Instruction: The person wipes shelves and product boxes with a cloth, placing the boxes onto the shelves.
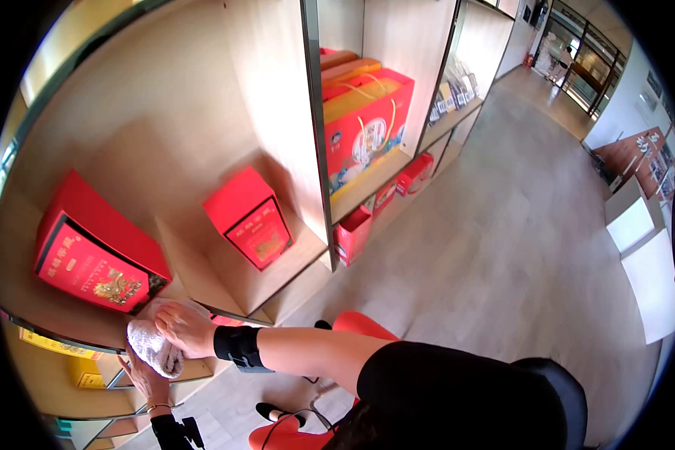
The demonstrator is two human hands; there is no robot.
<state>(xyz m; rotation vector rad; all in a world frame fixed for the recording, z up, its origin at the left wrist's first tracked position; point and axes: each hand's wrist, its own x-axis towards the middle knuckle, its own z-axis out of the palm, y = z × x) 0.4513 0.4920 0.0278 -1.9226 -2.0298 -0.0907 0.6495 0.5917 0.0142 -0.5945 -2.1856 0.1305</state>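
My right hand is closed on a pale grey-white cloth, which is bunched at the front edge of the shelf. Just below it, my left hand has its visible fingers stretched out and apart by the shelf edge. The cloth hides part of that hand, so I cannot tell whether it touches the cloth. A large red box with gold lettering stands tilted in view right beside the cloth. In the neighbouring lower compartment is a smaller red box.
Further along the wooden shelving stands a red gift bag with yellow handles. Yellow boxes lie on a lower shelf. Grey floor runs towards glass doors, with a person near them. White blocks stand at right.
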